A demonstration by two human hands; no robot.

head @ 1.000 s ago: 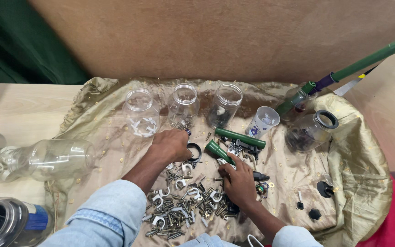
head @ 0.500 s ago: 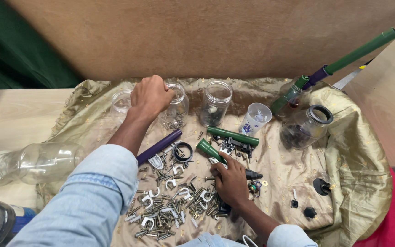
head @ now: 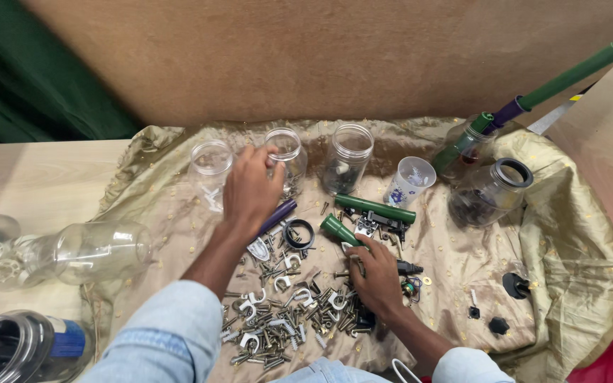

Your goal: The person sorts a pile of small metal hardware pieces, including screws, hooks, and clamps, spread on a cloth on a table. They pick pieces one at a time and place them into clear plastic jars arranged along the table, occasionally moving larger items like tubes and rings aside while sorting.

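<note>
Several clear jars are laid on their sides on the pale wooden table at the left, before a dark green curtain. A crumpled gold cloth is spread across the middle, backed by a brown board. The left hand is raised over an upright open jar, fingers loosely curled; whether anything is held cannot be told. The right hand is pressed flat, fingers spread, onto a heap of screws and clips. A red patch shows at the far right.

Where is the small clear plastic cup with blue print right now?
In the head view, the small clear plastic cup stands right of centre on the gold cloth, between a clear open jar and the dark-rimmed jar.
</note>
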